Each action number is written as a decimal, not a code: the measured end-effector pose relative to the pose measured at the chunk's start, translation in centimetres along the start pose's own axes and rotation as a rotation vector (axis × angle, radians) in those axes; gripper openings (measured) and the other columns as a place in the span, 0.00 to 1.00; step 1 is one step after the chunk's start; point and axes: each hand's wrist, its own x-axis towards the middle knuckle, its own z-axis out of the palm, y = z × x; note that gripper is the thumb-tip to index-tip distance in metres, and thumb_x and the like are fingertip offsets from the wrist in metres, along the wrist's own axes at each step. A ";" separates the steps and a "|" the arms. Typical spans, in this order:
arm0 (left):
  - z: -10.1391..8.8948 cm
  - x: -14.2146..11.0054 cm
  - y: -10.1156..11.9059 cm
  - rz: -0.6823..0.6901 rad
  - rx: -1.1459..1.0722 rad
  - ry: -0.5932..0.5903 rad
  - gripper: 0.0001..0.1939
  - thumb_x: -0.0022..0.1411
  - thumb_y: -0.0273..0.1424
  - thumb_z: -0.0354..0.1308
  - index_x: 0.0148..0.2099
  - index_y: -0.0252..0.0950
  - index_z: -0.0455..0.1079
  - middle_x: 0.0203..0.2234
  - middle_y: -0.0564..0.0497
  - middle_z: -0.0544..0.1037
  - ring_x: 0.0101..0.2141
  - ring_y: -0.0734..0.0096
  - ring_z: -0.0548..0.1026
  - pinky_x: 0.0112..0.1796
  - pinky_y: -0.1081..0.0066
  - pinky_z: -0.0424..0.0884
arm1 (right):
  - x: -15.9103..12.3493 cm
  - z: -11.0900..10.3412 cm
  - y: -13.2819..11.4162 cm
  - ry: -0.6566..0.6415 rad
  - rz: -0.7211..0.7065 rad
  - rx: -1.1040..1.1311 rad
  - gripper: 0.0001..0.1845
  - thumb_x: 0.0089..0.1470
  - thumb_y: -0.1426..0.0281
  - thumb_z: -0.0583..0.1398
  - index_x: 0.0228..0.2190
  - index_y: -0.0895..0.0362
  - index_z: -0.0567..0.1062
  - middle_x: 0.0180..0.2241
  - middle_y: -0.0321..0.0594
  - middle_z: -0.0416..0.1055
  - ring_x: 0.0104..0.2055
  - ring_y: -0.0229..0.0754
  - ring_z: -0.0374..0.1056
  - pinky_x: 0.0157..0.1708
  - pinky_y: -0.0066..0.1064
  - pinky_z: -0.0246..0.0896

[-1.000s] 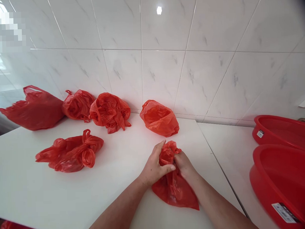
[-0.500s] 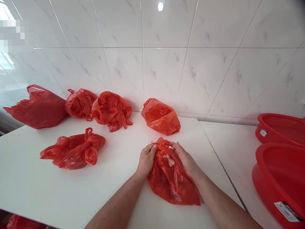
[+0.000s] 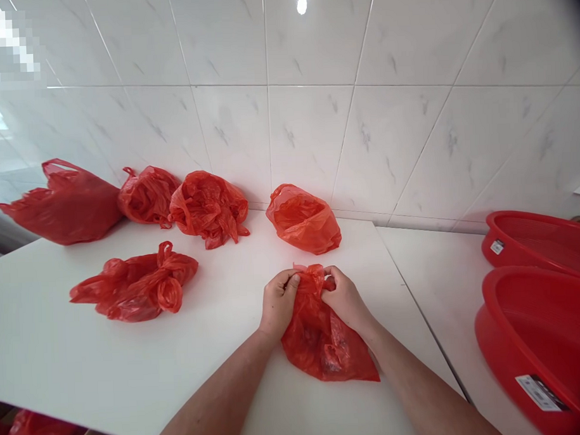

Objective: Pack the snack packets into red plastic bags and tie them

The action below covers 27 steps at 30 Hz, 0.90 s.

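My left hand: pinched on red bag near its gathered top | my right hand: pinching same top, opposite side | bag: on tabletop, between my forearms | risk: thin plastic could tear if I tug hard

White tabletop, smooth; 2nd white surface adjoins on R, thin dark seam btwn. Back row on main top, L to R: lg red plastic bag w/ loop handle, at back L corner, jutting past edge; sm. crumpled red bag; bunched red bag; open-mouthed red bag, apart. Front L: twisted red bag. Front ctr-R: filled red bag. R surface: 2 red plastic basins, one behind other.
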 end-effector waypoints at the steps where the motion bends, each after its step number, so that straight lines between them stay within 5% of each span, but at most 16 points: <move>1: 0.1 -0.1 0.1 0.003 -0.007 -0.002 0.08 0.59 0.34 0.55 0.36 0.39 0.74 0.31 0.51 0.77 0.33 0.69 0.71 0.37 0.72 0.65 | 0.1 0.0 0.1 0.033 -0.006 -0.038 0.09 0.43 0.70 0.58 0.32 0.53 0.72 0.24 0.33 0.71 0.24 0.38 0.64 0.24 0.29 0.56; 6: 0.4 -0.5 0.2 0.000 -0.040 0.031 0.05 0.55 0.33 0.59 0.30 0.38 0.67 0.23 0.55 0.72 0.26 0.74 0.66 0.30 0.74 0.62 | 0.5 -0.2 0.4 -0.017 0.049 0.153 0.06 0.43 0.72 0.58 0.27 0.55 0.75 0.20 0.32 0.69 0.22 0.35 0.61 0.25 0.29 0.56; 10: 0.1 -0.2 0.1 0.014 0.022 0.055 0.06 0.56 0.34 0.57 0.29 0.39 0.65 0.22 0.57 0.71 0.25 0.74 0.66 0.29 0.75 0.62 | 0.8 -1.0 0.4 -0.152 0.137 0.603 0.16 0.43 0.70 0.62 0.38 0.55 0.76 0.35 0.39 0.75 0.35 0.40 0.69 0.38 0.32 0.63; 15: -0.5 0.3 0.2 0.120 0.109 0.086 0.05 0.58 0.31 0.55 0.29 0.39 0.64 0.37 0.52 0.77 0.37 0.71 0.72 0.38 0.72 0.64 | 1.9 -3.1 0.9 -0.063 0.119 0.917 0.10 0.44 0.67 0.66 0.32 0.55 0.77 0.31 0.35 0.73 0.34 0.36 0.68 0.37 0.29 0.64; 19: -1.2 0.9 0.3 0.205 0.173 0.116 0.04 0.57 0.29 0.54 0.30 0.39 0.64 0.43 0.51 0.75 0.40 0.69 0.73 0.41 0.70 0.64 | 2.8 -5.3 1.6 -0.005 0.152 1.027 0.08 0.44 0.66 0.67 0.25 0.55 0.74 0.21 0.31 0.65 0.25 0.32 0.62 0.28 0.26 0.63; 27: -3.9 2.6 0.1 0.185 0.554 0.211 0.05 0.61 0.33 0.49 0.32 0.40 0.62 0.29 0.54 0.73 0.29 0.69 0.69 0.32 0.70 0.62 | 3.1 -9.0 2.5 0.087 0.194 0.854 0.11 0.42 0.65 0.69 0.24 0.58 0.73 0.18 0.29 0.57 0.22 0.29 0.56 0.24 0.22 0.60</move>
